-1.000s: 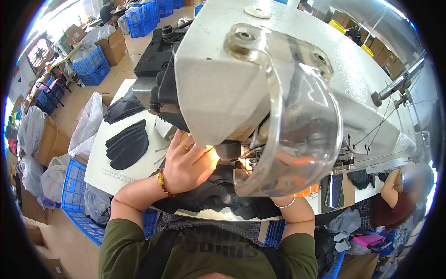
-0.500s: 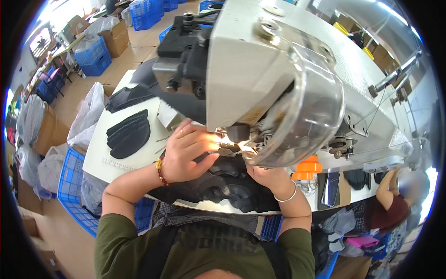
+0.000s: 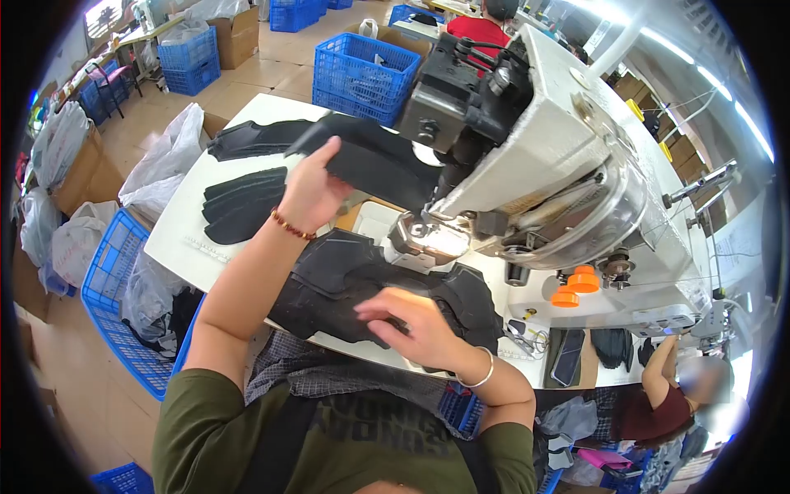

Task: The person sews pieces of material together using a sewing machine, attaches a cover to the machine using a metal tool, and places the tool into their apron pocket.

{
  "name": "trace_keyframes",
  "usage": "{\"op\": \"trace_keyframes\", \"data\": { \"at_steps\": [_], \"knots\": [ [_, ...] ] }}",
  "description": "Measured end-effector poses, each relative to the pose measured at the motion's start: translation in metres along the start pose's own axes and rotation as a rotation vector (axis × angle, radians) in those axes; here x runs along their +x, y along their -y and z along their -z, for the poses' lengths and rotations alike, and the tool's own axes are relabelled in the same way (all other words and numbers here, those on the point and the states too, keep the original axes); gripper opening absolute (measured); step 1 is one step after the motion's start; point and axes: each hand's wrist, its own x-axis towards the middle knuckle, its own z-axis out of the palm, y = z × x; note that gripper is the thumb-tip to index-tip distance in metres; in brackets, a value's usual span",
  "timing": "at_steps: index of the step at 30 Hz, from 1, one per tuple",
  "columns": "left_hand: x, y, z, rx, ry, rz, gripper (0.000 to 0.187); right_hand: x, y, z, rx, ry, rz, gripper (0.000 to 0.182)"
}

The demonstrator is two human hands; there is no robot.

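Note:
My left hand [image 3: 317, 191] is raised at the sewing machine's left, closed on a black fabric piece [image 3: 383, 160]; its thumb shows, while most fingers are hidden. My right hand [image 3: 415, 328] hangs over black padded panels [image 3: 346, 267] at the table's front edge, fingers apart and holding nothing. Those panels lie in front of the lit metal sewing bed [image 3: 428, 239]. Above and to the right is the white sewing machine head [image 3: 527, 156], with a clear curved guard [image 3: 576, 214].
Fanned black pieces [image 3: 243, 206] and a ruler [image 3: 206, 249] lie on the white table [image 3: 177, 218]. A blue crate [image 3: 123, 305] stands beside it at left. Stacked blue crates [image 3: 362, 74] are behind. At right, a co-worker [image 3: 658, 403] sits near a phone [image 3: 566, 362].
My left hand has left the needle area and taken hold of a black piece behind. My right hand has drawn back from the needle toward me. The view has shifted.

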Motion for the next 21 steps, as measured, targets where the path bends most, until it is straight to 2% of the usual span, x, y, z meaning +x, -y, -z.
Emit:
{"op": "trace_keyframes", "data": {
  "at_steps": [2,3,4,6,8,9,10,13,15,20,21],
  "knots": [
    [-0.021,-0.012,0.029,-0.115,-0.039,-0.204,0.028,0.017,-0.021,-0.029,0.523,0.054,-0.216,0.046],
    [-0.037,-0.017,0.035,-0.153,-0.01,-0.273,0.029,0.03,-0.025,-0.036,0.731,0.078,-0.234,0.055],
    [-0.056,-0.021,0.038,-0.178,0.005,-0.345,0.032,0.048,-0.029,-0.044,1.065,0.01,-0.368,0.053],
    [-0.084,-0.02,0.054,-0.191,-0.025,-0.421,0.036,0.08,-0.028,-0.059,1.385,-0.189,-0.359,0.05],
    [-0.104,-0.017,0.063,-0.144,-0.094,-0.463,0.037,0.108,-0.042,-0.077,1.51,-0.343,-0.226,0.048],
    [-0.111,-0.015,0.066,-0.112,-0.147,-0.503,0.038,0.119,-0.032,-0.074,1.574,-0.393,-0.18,0.031],
    [-0.117,-0.013,0.067,-0.105,-0.155,-0.514,0.038,0.129,-0.023,-0.076,1.575,-0.568,-0.218,0.03],
    [-0.131,-0.01,0.071,-0.103,-0.23,-0.536,0.037,0.131,-0.024,-0.079,1.549,-0.575,-0.289,0.03],
    [-0.14,-0.014,0.069,-0.204,-0.156,-0.4,0.038,0.123,-0.014,-0.08,1.568,-0.545,-0.317,0.033],
    [-0.147,-0.006,0.071,-0.227,-0.109,-0.381,0.044,0.11,-0.005,-0.079,1.532,-0.482,-0.232,0.038],
    [-0.147,-0.005,0.072,-0.206,-0.042,-0.353,0.047,0.109,-0.005,-0.078,1.539,-0.479,-0.232,0.04]
  ]
}}
